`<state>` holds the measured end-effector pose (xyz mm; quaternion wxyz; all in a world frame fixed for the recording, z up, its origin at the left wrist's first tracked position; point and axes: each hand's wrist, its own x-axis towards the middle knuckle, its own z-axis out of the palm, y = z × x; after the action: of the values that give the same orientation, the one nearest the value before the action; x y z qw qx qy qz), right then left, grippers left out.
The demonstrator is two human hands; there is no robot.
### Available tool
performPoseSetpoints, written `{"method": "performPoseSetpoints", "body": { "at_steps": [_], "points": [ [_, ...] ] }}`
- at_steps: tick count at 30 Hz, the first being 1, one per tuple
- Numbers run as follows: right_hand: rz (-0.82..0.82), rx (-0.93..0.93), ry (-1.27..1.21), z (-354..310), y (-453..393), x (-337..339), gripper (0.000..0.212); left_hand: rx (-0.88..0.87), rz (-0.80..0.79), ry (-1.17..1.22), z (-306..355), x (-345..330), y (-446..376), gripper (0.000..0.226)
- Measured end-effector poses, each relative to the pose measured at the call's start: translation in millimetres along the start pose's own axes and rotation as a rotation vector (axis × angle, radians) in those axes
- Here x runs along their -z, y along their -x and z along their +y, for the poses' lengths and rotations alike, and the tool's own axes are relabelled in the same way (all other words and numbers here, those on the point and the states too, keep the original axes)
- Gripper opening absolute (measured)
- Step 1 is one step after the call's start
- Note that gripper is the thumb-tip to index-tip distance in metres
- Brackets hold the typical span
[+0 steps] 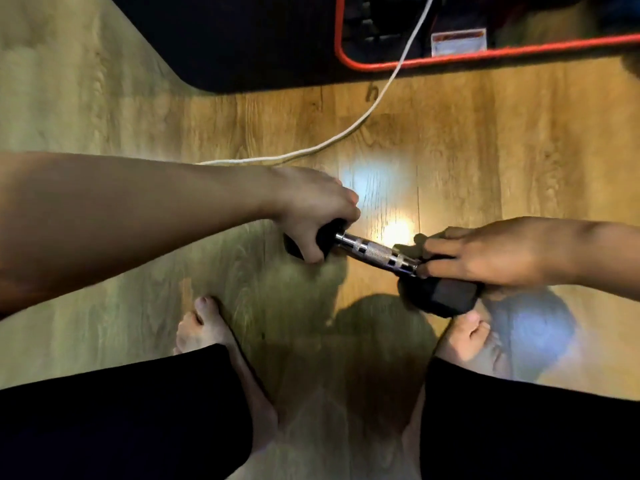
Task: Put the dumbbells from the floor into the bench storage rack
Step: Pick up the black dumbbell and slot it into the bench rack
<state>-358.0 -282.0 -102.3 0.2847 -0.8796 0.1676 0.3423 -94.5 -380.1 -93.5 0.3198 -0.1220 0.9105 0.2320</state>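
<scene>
Both hands, left hand (311, 209) and right hand (498, 251), have fingers closed around one dumbbell (377, 252) over the floor (485, 150).

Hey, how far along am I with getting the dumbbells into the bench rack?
Nothing looks stored yet. In hand: one dumbbell, your left hand gripping one black head and your right hand on the other, above the wooden floor. Left: carry it to the rack, which I can't clearly make out here. No other dumbbells are visible.
</scene>
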Motion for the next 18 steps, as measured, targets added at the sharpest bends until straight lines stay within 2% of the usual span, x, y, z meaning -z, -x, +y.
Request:
{"method": "performPoseSetpoints", "body": {
  "at_steps": [6,9,12,18],
  "points": [
    [0.065,-0.134,0.124,67,58,9,0.053,0.061,0.202,0.021,-29,49,-60,0.049],
    [0.048,-0.254,0.204,93,80,13,0.055,0.046,0.295,0.073,-38,70,-82,0.050],
    [0.116,-0.320,0.278,110,94,12,0.058,0.060,0.367,0.146,-42,82,-97,0.047],
    [0.151,-0.377,0.194,114,101,8,0.068,0.075,0.426,0.229,-47,76,-105,0.050]
  ]
}}
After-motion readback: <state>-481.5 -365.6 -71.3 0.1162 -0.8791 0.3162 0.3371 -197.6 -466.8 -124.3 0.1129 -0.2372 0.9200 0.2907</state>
